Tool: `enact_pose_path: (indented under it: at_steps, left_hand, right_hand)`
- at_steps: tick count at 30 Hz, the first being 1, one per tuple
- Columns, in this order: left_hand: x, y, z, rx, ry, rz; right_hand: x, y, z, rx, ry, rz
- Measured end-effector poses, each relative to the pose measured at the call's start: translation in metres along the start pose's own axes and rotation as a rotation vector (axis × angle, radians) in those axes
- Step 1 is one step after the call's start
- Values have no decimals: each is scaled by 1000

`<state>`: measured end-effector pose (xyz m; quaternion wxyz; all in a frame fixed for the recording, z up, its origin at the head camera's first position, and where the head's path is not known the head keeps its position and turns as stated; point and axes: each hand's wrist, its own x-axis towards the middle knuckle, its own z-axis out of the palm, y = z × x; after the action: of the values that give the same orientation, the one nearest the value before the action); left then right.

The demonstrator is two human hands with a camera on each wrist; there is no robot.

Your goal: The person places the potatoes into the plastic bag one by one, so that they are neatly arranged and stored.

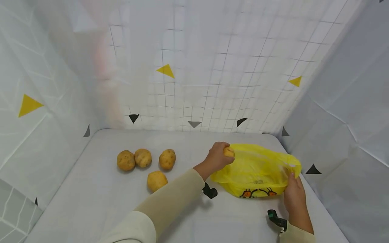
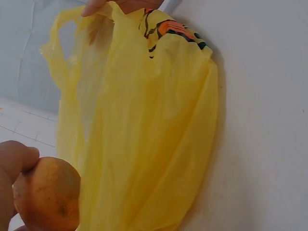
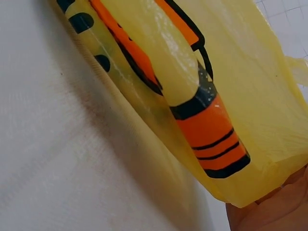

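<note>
My left hand (image 1: 216,158) grips a potato (image 1: 229,152) at the left end of a yellow plastic bag (image 1: 258,165). In the left wrist view this potato (image 2: 48,195) is beside the bag's edge, which covers its right side. The bag lies on its side, with orange and black print (image 3: 211,139) along its near face. At the bag's right end, my right hand (image 1: 294,195) holds the thin plastic, thumb on top; its other fingers are partly hidden. Whatever the bag contains cannot be made out.
Left of my forearm, several potatoes (image 1: 167,159) lie loose on the white table (image 1: 91,195). The nearest potato (image 1: 156,181) is close to my sleeve. White sheeting (image 1: 194,67) with yellow and dark triangles surrounds the table at the back and sides.
</note>
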<state>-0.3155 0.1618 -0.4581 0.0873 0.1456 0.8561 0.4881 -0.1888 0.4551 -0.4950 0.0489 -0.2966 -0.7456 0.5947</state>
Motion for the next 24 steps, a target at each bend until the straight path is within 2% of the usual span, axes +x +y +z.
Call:
enact_pose_path:
  at_steps: [5, 11, 19, 24]
  left_hand:
    - [1, -4, 3, 12, -11, -12]
    - [5, -8, 5, 42, 6, -26]
    - [8, -18, 12, 168, 7, -27]
    - [8, -26, 17, 203, 19, -48]
  right_hand:
    - [-1, 0, 0, 8, -1, -3]
    - [1, -3, 0, 7, -3, 15]
    - [3, -3, 2, 25, -5, 35]
    - [2, -1, 3, 30, -2, 27]
